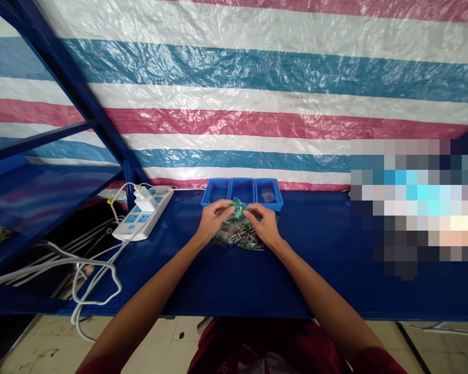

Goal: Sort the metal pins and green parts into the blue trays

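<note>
Fingers (226,212) of left hand (210,222) and right hand (265,223) on green plastic (238,208); crinkled, glossy

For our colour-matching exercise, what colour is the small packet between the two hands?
The packet is green, seen best in the head view.

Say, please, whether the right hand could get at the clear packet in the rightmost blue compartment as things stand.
Probably yes: the right hand is near the open compartment and nothing covers the clear packet, though that hand's grip holds the green bag.
</note>
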Demonstrator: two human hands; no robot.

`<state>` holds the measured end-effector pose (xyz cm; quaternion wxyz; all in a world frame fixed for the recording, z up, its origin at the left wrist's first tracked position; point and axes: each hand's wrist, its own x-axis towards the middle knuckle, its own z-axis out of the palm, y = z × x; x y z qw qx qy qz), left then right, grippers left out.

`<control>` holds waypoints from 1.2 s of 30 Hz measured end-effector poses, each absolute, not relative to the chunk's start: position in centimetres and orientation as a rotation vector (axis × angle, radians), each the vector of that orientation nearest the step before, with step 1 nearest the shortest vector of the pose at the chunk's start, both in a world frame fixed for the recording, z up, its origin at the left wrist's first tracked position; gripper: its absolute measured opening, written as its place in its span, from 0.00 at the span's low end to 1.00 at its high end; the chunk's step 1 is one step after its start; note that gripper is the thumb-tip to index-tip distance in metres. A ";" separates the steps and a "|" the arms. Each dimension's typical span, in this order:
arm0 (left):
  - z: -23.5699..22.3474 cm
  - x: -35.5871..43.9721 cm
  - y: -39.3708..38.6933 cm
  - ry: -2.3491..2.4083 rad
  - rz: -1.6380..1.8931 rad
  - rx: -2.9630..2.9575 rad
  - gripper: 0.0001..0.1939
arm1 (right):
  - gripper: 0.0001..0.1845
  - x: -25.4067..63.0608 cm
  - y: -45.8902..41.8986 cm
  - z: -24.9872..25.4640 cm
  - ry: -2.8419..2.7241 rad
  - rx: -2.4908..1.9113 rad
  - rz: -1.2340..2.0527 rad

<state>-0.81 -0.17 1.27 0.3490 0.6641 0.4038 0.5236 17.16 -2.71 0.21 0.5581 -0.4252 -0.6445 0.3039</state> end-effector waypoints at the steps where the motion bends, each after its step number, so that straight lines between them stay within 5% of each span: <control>1: 1.2 -0.9 -0.1 1.058 1.375 1.752 0.15 | 0.15 17.2 -2.7 0.4 -1.524 -1.015 0.705; 14: 2.5 -1.2 -0.5 1.076 1.481 1.644 0.16 | 0.20 17.6 -2.3 0.9 -1.439 -0.985 1.045; 21: 2.4 -1.8 0.5 1.117 1.687 1.448 0.14 | 0.18 19.6 -2.2 2.5 -1.701 -0.931 1.703; 28: 2.6 -1.5 0.1 1.137 1.698 1.466 0.14 | 0.19 18.7 -1.1 1.2 -0.819 -0.966 1.440; 36: 2.2 -1.7 0.3 1.238 1.565 1.636 0.13 | 0.10 18.9 -0.8 0.4 -1.237 -1.267 0.910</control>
